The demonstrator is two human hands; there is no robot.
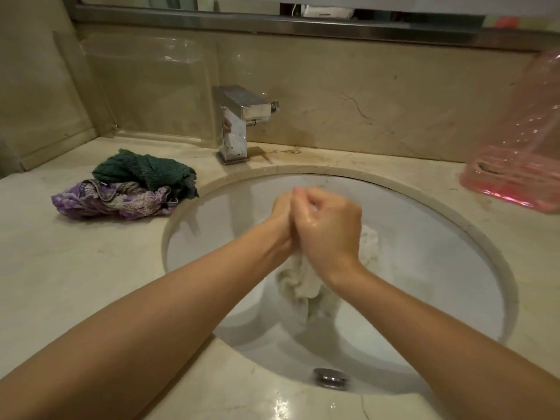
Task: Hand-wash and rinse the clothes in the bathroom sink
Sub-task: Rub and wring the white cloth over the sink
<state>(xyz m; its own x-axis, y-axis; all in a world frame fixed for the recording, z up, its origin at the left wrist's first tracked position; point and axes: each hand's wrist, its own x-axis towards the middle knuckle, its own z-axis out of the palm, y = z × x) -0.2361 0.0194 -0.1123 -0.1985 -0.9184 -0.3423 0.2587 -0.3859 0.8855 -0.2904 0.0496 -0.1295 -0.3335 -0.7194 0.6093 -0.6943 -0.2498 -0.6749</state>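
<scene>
The left hand point(280, 216) and right hand point(328, 228) are pressed together over the middle of the sink point(485, 256), both curled tight around the top of a white cloth point(303, 283). The right hand is wet and shiny. The cloth hangs from the fists in a bunched rope, its long axis running down toward the near side of the basin, where its lower end lies on the white bowl. More of it shows just behind the right wrist.

The sink is an oval bowl set under a pale marble counter point(75, 268). A square chrome tap point(236, 122) stands behind it. Left of the rim lie a green cloth point(145, 171) and a purple cloth point(106, 201), touching each other. A pink bag point(515, 165) sits at the far right. Beige stone lines the wall.
</scene>
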